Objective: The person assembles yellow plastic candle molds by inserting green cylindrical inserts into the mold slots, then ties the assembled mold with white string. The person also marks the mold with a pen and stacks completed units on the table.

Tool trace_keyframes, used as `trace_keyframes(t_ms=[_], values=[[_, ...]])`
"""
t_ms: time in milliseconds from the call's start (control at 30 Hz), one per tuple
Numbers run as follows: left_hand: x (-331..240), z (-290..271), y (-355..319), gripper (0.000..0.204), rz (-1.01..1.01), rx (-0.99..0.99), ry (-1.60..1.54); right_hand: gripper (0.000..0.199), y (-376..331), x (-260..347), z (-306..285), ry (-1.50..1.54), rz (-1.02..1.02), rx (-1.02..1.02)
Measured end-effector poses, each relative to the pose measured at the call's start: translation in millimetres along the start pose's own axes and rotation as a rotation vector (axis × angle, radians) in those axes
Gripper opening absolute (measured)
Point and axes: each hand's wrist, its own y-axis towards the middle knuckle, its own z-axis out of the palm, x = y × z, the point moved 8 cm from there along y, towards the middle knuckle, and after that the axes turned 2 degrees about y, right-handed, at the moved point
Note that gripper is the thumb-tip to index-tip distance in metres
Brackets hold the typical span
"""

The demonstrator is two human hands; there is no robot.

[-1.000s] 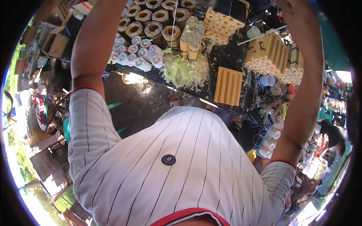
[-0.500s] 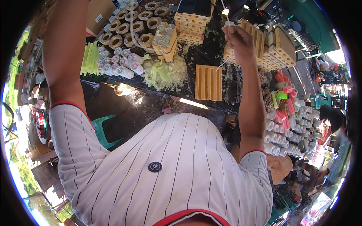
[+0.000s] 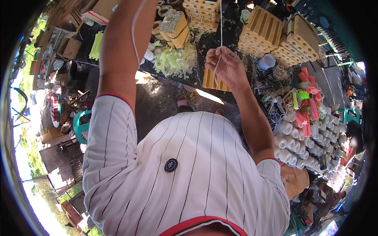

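Observation:
My right hand [image 3: 229, 67] is closed in a pinch on a thin white cord [image 3: 221, 27]. The cord runs straight up from my fingertips past the top of the picture, and a short tail hangs below them. My left arm [image 3: 124, 47] reaches up beyond the top edge, so its hand is out of sight. A white cord also hangs along that forearm. Just under my right hand lies a tan grooved board [image 3: 212, 82], partly covered. Pale green wax-like shavings [image 3: 173, 63] are heaped left of it on the dark table.
Tan blocks with round holes are stacked at the back middle [image 3: 201, 15] and right [image 3: 262, 29]. A white cup [image 3: 267, 62] stands before the right stack. Many white cylinders [image 3: 293, 141] and pink pieces [image 3: 311, 98] are piled at right. A green stool [image 3: 80, 126] is at left.
My right hand has come lower and left, the cord now upright above it. My left arm has swung right, and the view has shifted, showing less of the back left table.

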Motion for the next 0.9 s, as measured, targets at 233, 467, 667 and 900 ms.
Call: trace_keyframes(t_ms=[233,467,667,900], values=[[195.6,38.7,-43.0,0.022,-0.241,-0.381,0.036,0.038,-9.0,-46.8,12.3,0.267,-0.105,-0.217],[250.0,-2.8,-31.7,0.021,-0.572,-0.379,0.117,0.039,-15.1,-32.3,10.7,0.284,-0.163,-0.148],[163.3,7.8,18.8,0.025,-0.517,0.071,0.353,0.031,-85.9,3.9,-8.9,-0.152,-0.198,-0.289],[103.5,37.8,39.4,0.020,-0.093,0.346,0.749,0.029,-130.1,12.0,-15.4,-0.398,-0.030,-0.458]])
